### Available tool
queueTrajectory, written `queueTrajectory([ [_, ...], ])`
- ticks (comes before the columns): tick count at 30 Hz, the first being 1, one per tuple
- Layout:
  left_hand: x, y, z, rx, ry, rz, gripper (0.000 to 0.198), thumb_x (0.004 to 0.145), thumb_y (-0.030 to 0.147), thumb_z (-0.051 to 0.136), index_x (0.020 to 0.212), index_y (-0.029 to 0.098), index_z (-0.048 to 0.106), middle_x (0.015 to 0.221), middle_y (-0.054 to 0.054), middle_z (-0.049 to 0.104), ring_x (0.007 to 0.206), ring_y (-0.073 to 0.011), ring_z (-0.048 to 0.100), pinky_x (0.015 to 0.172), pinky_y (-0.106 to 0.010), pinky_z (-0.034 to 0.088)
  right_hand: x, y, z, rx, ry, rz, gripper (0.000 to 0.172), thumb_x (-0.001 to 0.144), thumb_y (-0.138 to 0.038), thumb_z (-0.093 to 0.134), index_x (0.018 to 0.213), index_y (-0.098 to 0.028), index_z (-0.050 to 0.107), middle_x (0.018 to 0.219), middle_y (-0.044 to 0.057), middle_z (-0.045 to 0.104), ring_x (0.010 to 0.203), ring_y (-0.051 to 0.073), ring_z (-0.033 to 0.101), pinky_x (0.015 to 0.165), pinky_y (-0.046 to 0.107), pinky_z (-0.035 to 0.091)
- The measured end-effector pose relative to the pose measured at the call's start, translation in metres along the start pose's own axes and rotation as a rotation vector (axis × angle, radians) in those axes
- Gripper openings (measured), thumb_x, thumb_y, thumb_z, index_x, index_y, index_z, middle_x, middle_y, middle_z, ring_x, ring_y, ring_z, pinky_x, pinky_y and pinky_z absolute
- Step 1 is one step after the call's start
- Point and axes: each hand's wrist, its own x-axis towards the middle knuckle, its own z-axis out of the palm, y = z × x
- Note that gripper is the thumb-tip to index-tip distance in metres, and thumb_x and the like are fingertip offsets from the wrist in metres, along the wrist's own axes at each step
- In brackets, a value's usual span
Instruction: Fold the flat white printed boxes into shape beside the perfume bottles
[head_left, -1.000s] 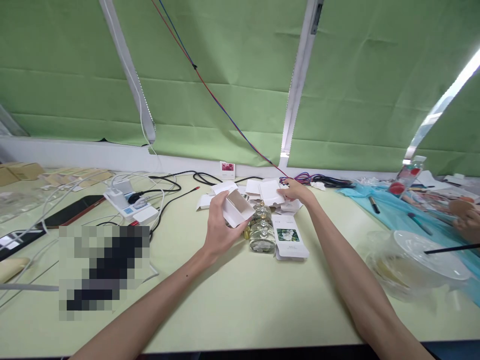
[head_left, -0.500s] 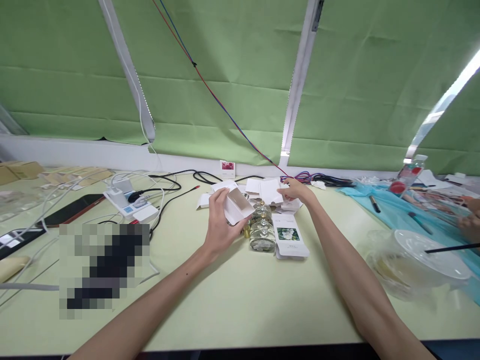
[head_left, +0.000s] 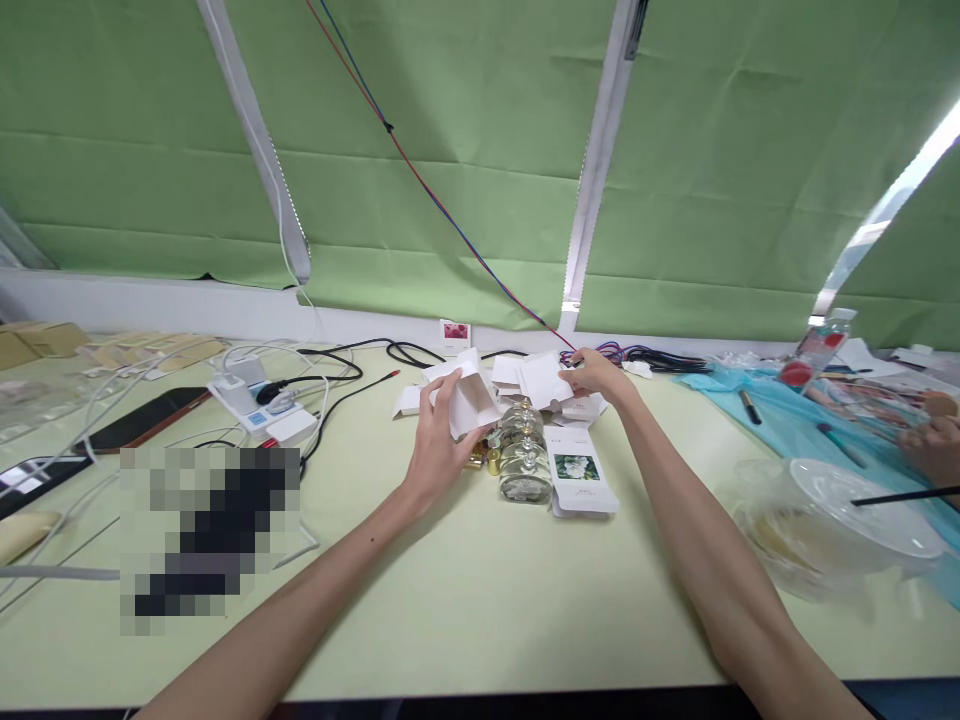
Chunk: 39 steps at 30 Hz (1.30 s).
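Note:
My left hand (head_left: 439,430) is closed around a small white carton (head_left: 472,398), whose open end and bare inside face me. Farther right, my right hand (head_left: 594,374) pinches a white cardboard piece (head_left: 544,380) above other white packaging. Between and below the hands, several clear glass bottles (head_left: 525,460) lie in a row, overlapping one another. Just left of them are gold caps (head_left: 493,461), partly hidden by my left hand. A white box with a flower picture (head_left: 579,470) lies right of the bottles, its near flap open.
A power strip (head_left: 262,405) with plugs and tangled cables is at left, near a dark phone (head_left: 146,420). On the right stand a lidded plastic bowl (head_left: 847,520) and a blue plastic sheet (head_left: 757,400) with a marker. Another person's hand (head_left: 934,445) is at the far right.
The carton in my left hand has tipped upward, turning its opening toward me. My right hand has shifted slightly with the white cardboard. The other person's hand has moved a little leftward.

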Motion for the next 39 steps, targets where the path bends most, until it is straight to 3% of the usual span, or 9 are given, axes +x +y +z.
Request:
queueTrajectory([
  [10,0.001,-0.01,0.002,0.089,-0.023,0.051,0.06,0.088,0.026,0.069,0.143,0.025,0.045,0.139,-0.015,0.048,0.13,-0.032,0.053,0.106,-0.051,0.051,0.005,0.003,-0.004,0.044,0.031,-0.041,0.053,0.087,-0.023,0.076,0.134,-0.015,0.053,0.092,0.01,0.077,0.066,0.019,0.073,0.062,0.028,0.06],
  [19,0.001,-0.002,0.0,0.152,-0.003,0.084,0.051,0.09,0.029,0.069,0.136,0.022,0.047,0.132,-0.015,0.05,0.123,-0.0304,0.057,0.103,-0.049,0.052,-0.019,-0.016,-0.011,0.24,-0.051,-0.139,0.035,0.091,-0.017,0.072,0.121,-0.016,0.054,0.065,-0.001,0.065,0.061,0.016,0.067,0.065,0.029,0.061],
  [26,0.002,0.005,-0.001,0.14,0.08,0.118,0.049,0.095,0.036,0.066,0.136,0.019,0.047,0.13,-0.017,0.052,0.125,-0.0304,0.055,0.105,-0.05,0.051,-0.049,-0.04,-0.017,0.436,-0.258,-0.299,0.036,0.091,-0.021,0.076,0.121,-0.018,0.056,0.081,0.003,0.072,0.072,0.016,0.071,0.076,0.03,0.061],
  [31,0.002,0.008,-0.004,0.098,0.138,0.151,0.029,0.105,0.037,0.047,0.125,0.019,0.057,0.129,-0.015,0.058,0.127,-0.0281,0.057,0.117,-0.056,0.042,-0.07,-0.054,-0.016,0.293,-0.351,-0.401,0.039,0.091,-0.029,0.076,0.126,-0.02,0.06,0.084,0.002,0.07,0.071,0.015,0.067,0.072,0.03,0.056],
  [34,0.003,0.007,-0.005,0.045,0.17,0.22,0.032,0.108,0.034,0.036,0.123,0.018,0.06,0.124,-0.013,0.063,0.124,-0.025,0.059,0.125,-0.056,0.032,-0.074,-0.056,-0.015,0.222,-0.427,-0.508,0.043,0.089,-0.032,0.077,0.128,-0.021,0.062,0.09,0.003,0.069,0.072,0.014,0.064,0.073,0.03,0.055],
  [39,0.002,0.007,-0.006,-0.042,0.214,0.223,0.039,0.109,0.037,0.033,0.128,0.017,0.06,0.129,-0.014,0.066,0.125,-0.0255,0.061,0.11,-0.044,0.049,-0.072,-0.056,-0.013,0.155,-0.512,-0.624,0.046,0.088,-0.036,0.077,0.13,-0.023,0.063,0.1,0.004,0.069,0.077,0.014,0.063,0.073,0.03,0.055],
])
